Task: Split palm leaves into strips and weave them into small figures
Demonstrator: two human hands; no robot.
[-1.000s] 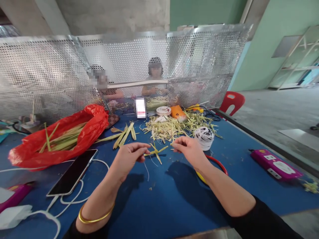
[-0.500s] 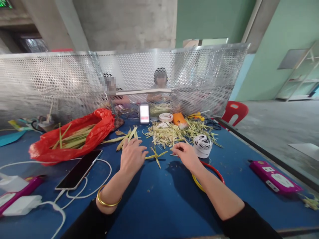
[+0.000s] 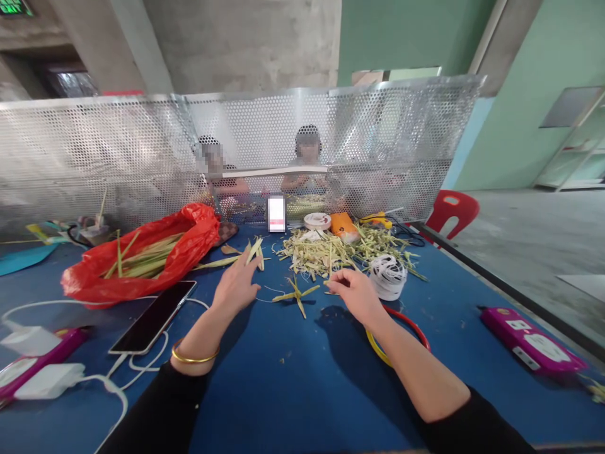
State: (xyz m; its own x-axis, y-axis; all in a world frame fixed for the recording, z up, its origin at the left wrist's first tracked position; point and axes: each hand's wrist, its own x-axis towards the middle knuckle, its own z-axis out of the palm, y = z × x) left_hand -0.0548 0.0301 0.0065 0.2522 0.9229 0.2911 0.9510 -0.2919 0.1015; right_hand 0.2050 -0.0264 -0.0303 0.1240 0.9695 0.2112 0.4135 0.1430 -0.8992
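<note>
My left hand [image 3: 235, 287] stretches forward over the blue table [image 3: 302, 378], fingers extended toward a few loose green leaf strips [image 3: 253, 251], touching their near ends. My right hand [image 3: 355, 291] hovers just right of a small star-shaped knot of leaf strips [image 3: 296, 294], its thumb and fingers pinched on the end of a thin strip. A white thread [image 3: 267, 296] lies curved between my left hand and the star. A roll of white string [image 3: 387, 275] sits right beside my right hand.
A red plastic bag [image 3: 142, 258] holds long green leaves at left. A phone [image 3: 154, 316] on a white cable lies near it. A pile of leaf scraps [image 3: 340, 247] sits ahead, a purple power strip [image 3: 529, 330] at right. Behind the perforated metal screen [image 3: 236, 151], two people sit.
My left hand let go of the star-shaped piece and moved forward and left to the loose strips. The star now lies on the table. My right hand stayed nearly still.
</note>
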